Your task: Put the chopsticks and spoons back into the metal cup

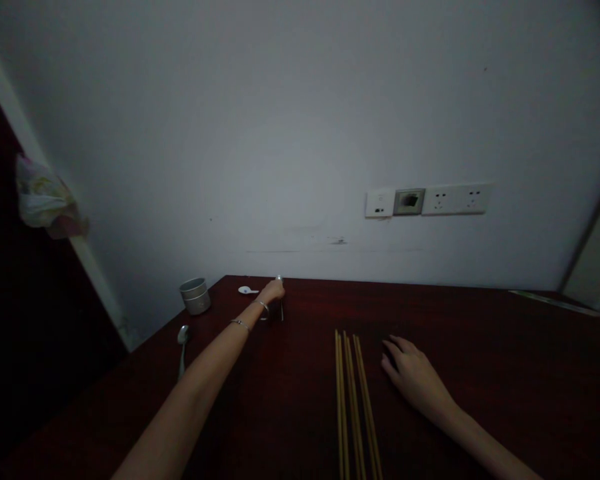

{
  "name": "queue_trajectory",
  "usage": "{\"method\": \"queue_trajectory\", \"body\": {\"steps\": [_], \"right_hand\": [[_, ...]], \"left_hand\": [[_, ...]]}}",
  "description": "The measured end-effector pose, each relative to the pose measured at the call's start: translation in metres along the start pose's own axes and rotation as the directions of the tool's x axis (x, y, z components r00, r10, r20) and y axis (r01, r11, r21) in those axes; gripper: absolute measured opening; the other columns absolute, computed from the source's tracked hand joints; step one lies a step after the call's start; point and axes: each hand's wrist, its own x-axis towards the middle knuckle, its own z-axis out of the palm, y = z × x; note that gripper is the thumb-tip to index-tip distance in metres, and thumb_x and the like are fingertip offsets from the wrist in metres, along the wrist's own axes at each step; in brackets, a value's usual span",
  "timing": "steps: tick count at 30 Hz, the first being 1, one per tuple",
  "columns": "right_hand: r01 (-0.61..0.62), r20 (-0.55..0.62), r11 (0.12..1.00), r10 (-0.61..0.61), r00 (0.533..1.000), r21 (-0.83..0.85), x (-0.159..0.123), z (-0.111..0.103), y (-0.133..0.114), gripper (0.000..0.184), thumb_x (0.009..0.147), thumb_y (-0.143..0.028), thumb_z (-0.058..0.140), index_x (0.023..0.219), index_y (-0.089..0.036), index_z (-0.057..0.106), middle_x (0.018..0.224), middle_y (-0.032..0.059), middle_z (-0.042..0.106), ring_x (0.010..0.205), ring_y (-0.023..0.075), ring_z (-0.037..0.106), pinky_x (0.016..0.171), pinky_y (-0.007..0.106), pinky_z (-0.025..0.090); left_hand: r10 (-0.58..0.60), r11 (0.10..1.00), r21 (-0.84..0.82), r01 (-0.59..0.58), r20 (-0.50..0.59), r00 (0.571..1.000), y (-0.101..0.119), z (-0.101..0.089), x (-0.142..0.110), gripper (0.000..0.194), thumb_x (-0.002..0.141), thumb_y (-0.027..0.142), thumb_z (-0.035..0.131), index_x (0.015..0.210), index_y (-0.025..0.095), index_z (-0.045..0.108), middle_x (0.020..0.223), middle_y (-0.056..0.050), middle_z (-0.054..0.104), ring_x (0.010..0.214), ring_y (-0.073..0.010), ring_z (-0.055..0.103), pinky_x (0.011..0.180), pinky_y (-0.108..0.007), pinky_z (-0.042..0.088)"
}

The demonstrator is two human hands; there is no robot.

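My left hand [273, 291] reaches to the back of the dark red table, its fingers closed round a metal spoon [282, 312]. The shiny bowl end shows above the fist and the thin handle below it; the middle is hidden. Just left of that hand lies a white spoon [246, 290]. Another metal spoon [183, 337] lies nearer, partly covered by my left forearm. On the right, my right hand [413, 373] rests on the table with fingers loosely apart, holding nothing. Several wooden chopsticks [350, 400] lie lengthwise beside it, not touching it.
A grey metal cup [195, 297] stands upright near the table's left edge. The table [455, 320] meets a pale wall with sockets [437, 200]. A thin flat strip [555, 301] lies at the back right. A plastic bag [45, 197] hangs at the far left.
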Motion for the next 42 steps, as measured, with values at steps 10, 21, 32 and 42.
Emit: {"method": "queue_trajectory", "body": {"steps": [10,21,32,42], "right_hand": [[-0.055,0.058,0.998,0.053,0.997,0.022,0.0,-0.007,-0.007,0.043,0.082,-0.028,0.035,0.11,-0.005,0.058,0.118,0.0202,0.053,0.111,0.03,0.046,0.093,0.041,0.035],[-0.059,0.077,0.998,0.057,0.995,0.02,0.001,-0.015,-0.012,0.043,0.083,-0.027,0.034,0.112,-0.005,0.057,0.119,0.0197,0.052,0.113,0.028,0.045,0.095,0.039,0.032],[-0.12,0.056,0.955,0.109,0.992,0.272,0.004,-0.028,-0.012,0.037,0.079,-0.027,0.042,0.108,-0.011,0.059,0.121,0.0154,0.052,0.113,0.0254,0.046,0.097,0.04,0.032],[-0.413,0.439,-0.198,0.109,0.892,0.889,0.004,-0.069,-0.058,0.044,0.063,-0.033,0.069,0.1,-0.011,0.06,0.097,0.0133,0.065,0.088,0.0213,0.063,0.082,0.035,0.049]], "left_hand": [[0.234,0.961,-0.106,-0.254,-0.169,0.957,0.085,-0.032,-0.045,0.028,0.085,0.026,0.034,0.083,0.011,0.057,0.083,-0.012,0.062,0.075,-0.0163,0.056,0.065,-0.023,0.037],[0.466,0.764,-0.356,-0.538,-0.273,0.842,0.145,-0.009,-0.122,0.026,0.083,0.03,0.034,0.073,0.015,0.053,0.068,-0.003,0.056,0.06,-0.0124,0.049,0.055,-0.023,0.032],[0.505,0.742,-0.366,-0.561,-0.244,0.828,0.15,0.006,-0.126,0.026,0.083,0.029,0.036,0.071,0.014,0.053,0.064,-0.002,0.055,0.056,-0.0118,0.048,0.052,-0.023,0.031],[0.417,0.715,-0.44,-0.543,-0.355,0.837,0.153,-0.007,-0.134,0.025,0.082,0.028,0.037,0.067,0.014,0.053,0.061,0.0,0.053,0.055,-0.0102,0.046,0.053,-0.022,0.03]]}}
